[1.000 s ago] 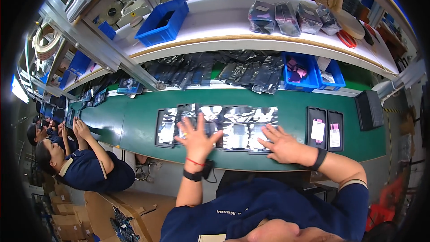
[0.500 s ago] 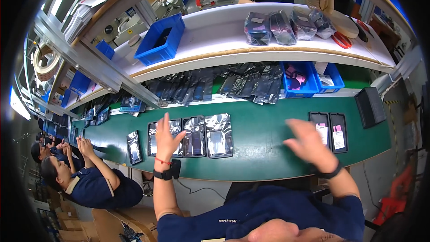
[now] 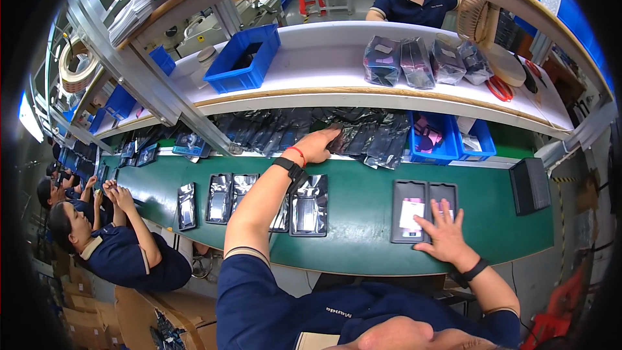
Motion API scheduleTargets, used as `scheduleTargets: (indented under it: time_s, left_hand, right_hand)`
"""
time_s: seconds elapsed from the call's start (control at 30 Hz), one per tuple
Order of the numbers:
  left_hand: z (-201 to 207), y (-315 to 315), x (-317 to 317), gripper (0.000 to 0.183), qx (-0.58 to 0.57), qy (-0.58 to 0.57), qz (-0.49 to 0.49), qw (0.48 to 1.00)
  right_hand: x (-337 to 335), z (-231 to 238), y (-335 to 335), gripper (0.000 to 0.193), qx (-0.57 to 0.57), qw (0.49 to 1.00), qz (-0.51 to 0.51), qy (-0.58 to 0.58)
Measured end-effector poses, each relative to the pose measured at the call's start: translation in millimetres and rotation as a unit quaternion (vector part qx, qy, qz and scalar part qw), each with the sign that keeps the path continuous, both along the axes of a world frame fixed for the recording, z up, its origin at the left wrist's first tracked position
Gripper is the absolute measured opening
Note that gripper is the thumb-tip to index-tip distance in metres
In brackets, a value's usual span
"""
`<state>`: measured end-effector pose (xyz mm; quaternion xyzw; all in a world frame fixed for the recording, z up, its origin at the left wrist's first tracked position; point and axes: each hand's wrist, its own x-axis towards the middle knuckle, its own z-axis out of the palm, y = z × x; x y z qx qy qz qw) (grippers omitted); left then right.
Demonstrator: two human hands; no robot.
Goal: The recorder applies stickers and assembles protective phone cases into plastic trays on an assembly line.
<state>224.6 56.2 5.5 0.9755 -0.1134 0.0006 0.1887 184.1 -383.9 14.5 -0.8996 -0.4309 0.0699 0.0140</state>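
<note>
My left hand (image 3: 316, 145) reaches to the back of the green table. Its fingers are drawn together at a dark, shiny plastic bag (image 3: 350, 137) in a row of such bags; the fingertips are partly hidden. My right hand (image 3: 447, 240) lies with fingers spread on the right one of two black trays side by side. The left tray (image 3: 400, 188) holds a white printed card (image 3: 412, 214) and a pink piece. Left of them, several black trays hold shiny bagged items, one a tray (image 3: 309, 206) near mid-table; my left forearm partly covers this row.
Blue bins (image 3: 433, 139) with pink and white pieces stand at the back right. A stack of black trays (image 3: 530, 186) is at the right end. Above runs a white shelf (image 3: 317, 58) with a blue bin (image 3: 243, 58) and wrapped bundles (image 3: 382, 61). Co-workers sit at left and stand beyond.
My left hand has moved from above the filled trays forward to the bags. The two right-hand trays now sit further left and nearer, with my right hand resting on one.
</note>
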Motion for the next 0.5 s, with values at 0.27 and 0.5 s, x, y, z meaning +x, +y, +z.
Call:
scheduleTargets:
  time_s: [0.27, 0.5]
  left_hand:
    - [-2, 5, -18, 0.069, -0.034, -0.006, 0.043, 0.998]
    - [-8, 7, 16, 0.067, 0.004, -0.019, -0.003, 1.000]
  right_hand:
    - [-26, 7, 97, 0.077, -0.001, 0.997, 0.016, 0.071]
    - [-16, 42, 105, 0.078, 0.118, 0.992, 0.038, 0.025]
